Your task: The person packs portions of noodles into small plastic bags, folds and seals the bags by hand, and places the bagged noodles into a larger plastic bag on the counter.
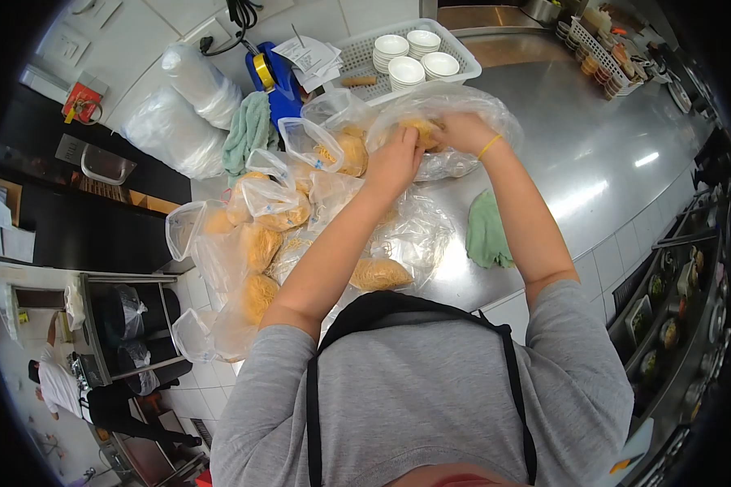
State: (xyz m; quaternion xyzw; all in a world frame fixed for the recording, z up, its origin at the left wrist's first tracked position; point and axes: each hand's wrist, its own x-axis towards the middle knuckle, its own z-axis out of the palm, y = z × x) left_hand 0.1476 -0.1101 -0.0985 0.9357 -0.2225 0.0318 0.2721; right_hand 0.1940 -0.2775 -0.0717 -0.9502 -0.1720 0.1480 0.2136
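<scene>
My left hand (396, 157) and my right hand (463, 132) meet at the mouth of a large clear plastic bag (483, 105) on the steel counter. Between them is a clump of thin yellow noodles (425, 132), with the fingers of both hands closed around it; some fingertips are hidden. A yellow band circles my right wrist. Left of the hands are several clear bags of similar noodles, including an open-topped bag (349, 154). Beneath my left forearm, another noodle portion (380, 274) lies on a flat sheet of clear plastic (422, 231).
A white basket (463, 50) with stacked white bowls (406, 71) stands behind the bags. Beside it are a blue tape dispenser (280, 93) and papers (309, 61). A green cloth (486, 231) lies near my right forearm. At far left, another person (61, 381) stands.
</scene>
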